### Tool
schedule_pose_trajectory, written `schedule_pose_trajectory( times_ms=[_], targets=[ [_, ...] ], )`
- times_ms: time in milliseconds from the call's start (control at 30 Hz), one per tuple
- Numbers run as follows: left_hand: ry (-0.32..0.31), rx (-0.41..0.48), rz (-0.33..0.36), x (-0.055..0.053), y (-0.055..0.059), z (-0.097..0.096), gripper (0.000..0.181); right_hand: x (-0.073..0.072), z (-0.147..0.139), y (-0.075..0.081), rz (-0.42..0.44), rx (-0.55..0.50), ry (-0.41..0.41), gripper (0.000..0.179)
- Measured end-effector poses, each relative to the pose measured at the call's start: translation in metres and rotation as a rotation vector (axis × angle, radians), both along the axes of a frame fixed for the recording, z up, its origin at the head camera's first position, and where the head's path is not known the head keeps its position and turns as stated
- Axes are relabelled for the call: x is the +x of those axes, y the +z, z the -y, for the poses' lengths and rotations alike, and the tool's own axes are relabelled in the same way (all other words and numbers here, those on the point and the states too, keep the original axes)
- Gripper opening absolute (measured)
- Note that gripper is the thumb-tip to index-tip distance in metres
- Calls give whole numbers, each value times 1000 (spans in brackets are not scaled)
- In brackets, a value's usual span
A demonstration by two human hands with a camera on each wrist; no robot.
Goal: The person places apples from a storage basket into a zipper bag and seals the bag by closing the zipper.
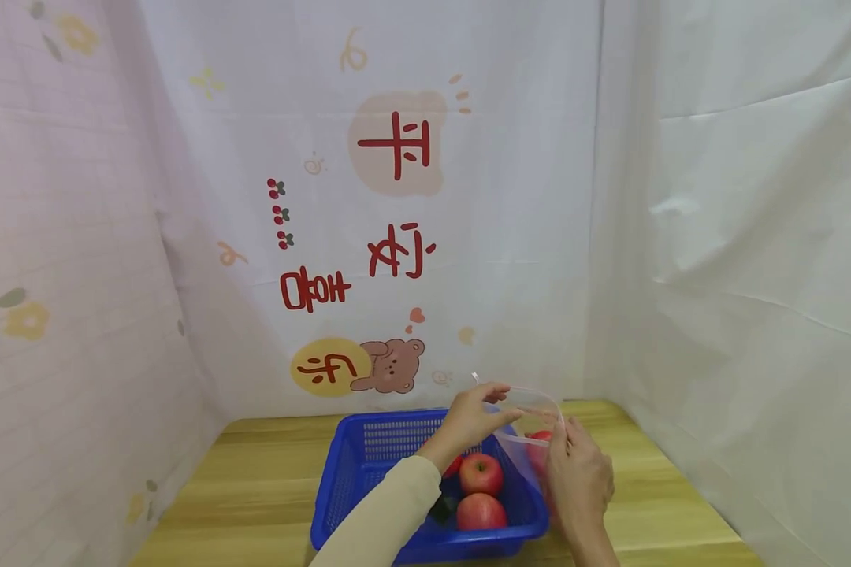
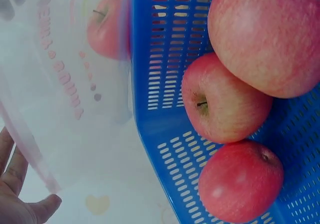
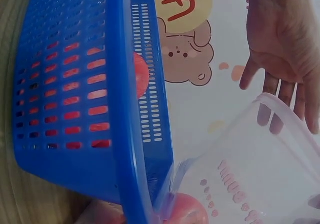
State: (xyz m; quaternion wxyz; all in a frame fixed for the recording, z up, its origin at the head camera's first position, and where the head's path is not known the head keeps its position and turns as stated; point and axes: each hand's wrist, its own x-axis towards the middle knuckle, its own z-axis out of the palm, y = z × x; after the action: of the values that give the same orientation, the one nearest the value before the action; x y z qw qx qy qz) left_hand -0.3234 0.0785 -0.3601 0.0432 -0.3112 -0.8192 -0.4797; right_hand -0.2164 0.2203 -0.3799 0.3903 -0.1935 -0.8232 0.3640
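A clear zip bag (image 1: 516,454) with pink lettering and a pink-edged mouth stands at the basket's right side. An apple (image 2: 111,27) shows through its lower part. My right hand (image 1: 580,468) grips the bag's rim on the right, thumb uppermost. At the opposite side of the mouth, my left hand (image 1: 470,417) has its thumb and fingers spread apart, with fingertips overlapping the rim (image 3: 272,102). The blue plastic basket (image 1: 324,496) holds several red apples, among them one by the back (image 1: 481,475) and one nearer the front (image 1: 481,513).
A dark green object (image 1: 443,509) lies in the basket beside the apples, partly behind my left sleeve (image 1: 390,508). The basket stands on a wood-grain table (image 1: 255,472). White printed curtains (image 1: 510,197) enclose the table at the back and both sides.
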Motion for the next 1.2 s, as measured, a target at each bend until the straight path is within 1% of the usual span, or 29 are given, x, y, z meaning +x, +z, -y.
schedule_pose_trajectory(
  times_ms=[200,300,433,633,767,1000,1200],
  targets=[
    [3,25,-13,-4,5,10,49,-3,-1,0,-5,2,18,37],
    [-1,42,8,-5,6,13,49,-3,-3,0,4,-6,20,37],
    [25,67,45,-8,5,15,50,-3,-4,-1,-1,-6,14,36],
    [78,78,32,-12,4,21,50,-2,-3,-3,2,-15,4,36],
    [95,97,41,-16,2,25,52,-2,-4,-2,7,-14,9,36],
    [107,118,43,-25,-2,34,55,-3,-5,0,25,-15,11,35],
    [137,123,41,-32,-10,44,53,-3,-6,0,24,-2,13,34]
  ],
)
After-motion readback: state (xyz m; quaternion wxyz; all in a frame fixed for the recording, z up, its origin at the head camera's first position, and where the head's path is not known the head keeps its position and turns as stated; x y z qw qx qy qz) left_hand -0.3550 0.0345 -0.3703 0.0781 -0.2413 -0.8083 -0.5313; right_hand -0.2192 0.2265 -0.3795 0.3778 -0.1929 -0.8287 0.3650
